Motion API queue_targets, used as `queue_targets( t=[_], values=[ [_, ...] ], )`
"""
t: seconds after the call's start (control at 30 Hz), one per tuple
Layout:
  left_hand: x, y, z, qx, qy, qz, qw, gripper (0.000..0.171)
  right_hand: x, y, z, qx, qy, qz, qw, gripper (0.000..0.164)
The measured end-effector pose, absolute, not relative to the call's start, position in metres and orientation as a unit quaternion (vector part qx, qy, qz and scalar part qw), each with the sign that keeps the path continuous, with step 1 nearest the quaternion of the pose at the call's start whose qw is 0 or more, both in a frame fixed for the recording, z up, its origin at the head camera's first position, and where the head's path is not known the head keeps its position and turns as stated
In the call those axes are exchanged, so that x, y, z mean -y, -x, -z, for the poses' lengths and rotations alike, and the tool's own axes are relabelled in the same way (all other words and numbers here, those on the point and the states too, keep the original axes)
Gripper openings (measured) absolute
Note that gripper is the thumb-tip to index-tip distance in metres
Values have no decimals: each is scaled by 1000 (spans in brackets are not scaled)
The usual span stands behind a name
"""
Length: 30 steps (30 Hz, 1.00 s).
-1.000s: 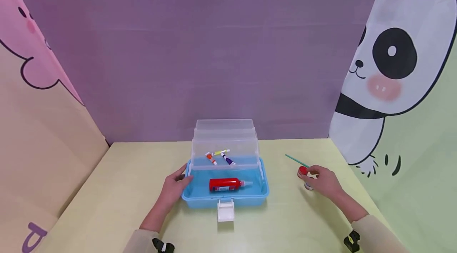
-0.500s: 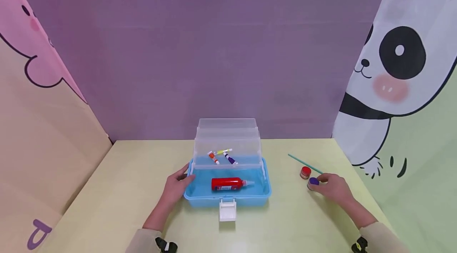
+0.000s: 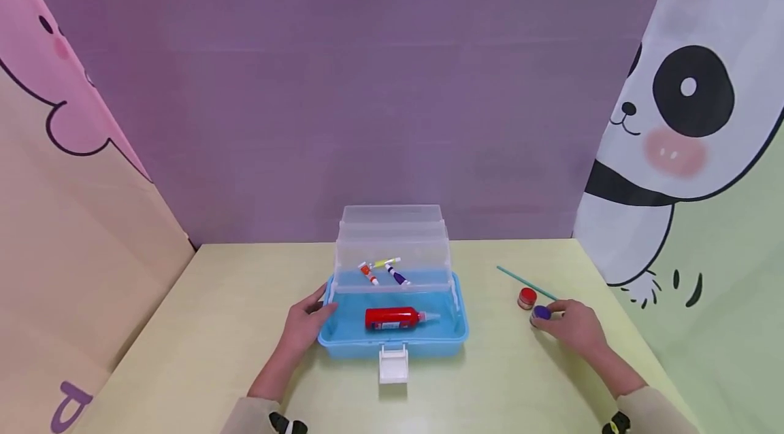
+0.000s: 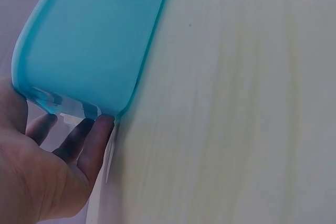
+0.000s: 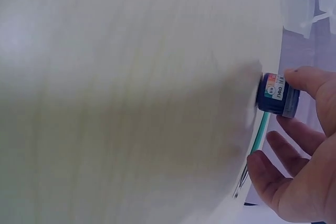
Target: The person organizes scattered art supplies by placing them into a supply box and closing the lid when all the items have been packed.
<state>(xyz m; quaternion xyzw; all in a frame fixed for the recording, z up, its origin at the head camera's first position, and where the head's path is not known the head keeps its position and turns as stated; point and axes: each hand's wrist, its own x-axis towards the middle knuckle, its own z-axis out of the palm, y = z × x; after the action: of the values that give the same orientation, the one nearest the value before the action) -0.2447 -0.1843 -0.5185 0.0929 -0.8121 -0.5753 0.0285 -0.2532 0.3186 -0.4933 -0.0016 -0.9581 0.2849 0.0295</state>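
My left hand (image 3: 303, 328) grips the left wall of a blue plastic box (image 3: 349, 350), thumb at the rim and fingers along the outside. In the left wrist view several fingertips (image 4: 100, 129) touch the box's end wall. The box's clear lid (image 3: 392, 233) stands open at the back. A red squeeze bottle (image 3: 390, 318) lies inside. On the right, my right hand (image 3: 578, 330) pinches a small paint jar (image 3: 540, 313) with a purple-blue lid between thumb and forefinger. In the right wrist view the jar (image 5: 275, 94) is upright at the table surface, its other fingers spread apart below.
A red-lidded paint jar (image 3: 527, 298) stands just left of the pinched jar. Behind them lies a thin green paintbrush (image 3: 523, 280). Small paint tubes in orange (image 3: 369, 274), yellow (image 3: 386, 262) and purple (image 3: 397, 275) show at the lid. A white latch (image 3: 393, 366) hangs at the box front.
My right hand has left the red-lidded jar on the table and moved nearer to me, onto the purple-blue-lidded jar. The left hand keeps its hold on the box. The head view has shifted slightly.
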Motion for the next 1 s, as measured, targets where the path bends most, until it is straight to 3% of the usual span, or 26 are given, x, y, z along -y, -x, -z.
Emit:
queue_targets(
  t=[0.63,1.0],
  values=[
    [182,246,521,802,-103,587,30,58,-307,269,453,955,-38,-285,67,43],
    [183,245,521,799,-102,591,37,58,-285,295,434,951,-36,-305,36,62]
  ],
)
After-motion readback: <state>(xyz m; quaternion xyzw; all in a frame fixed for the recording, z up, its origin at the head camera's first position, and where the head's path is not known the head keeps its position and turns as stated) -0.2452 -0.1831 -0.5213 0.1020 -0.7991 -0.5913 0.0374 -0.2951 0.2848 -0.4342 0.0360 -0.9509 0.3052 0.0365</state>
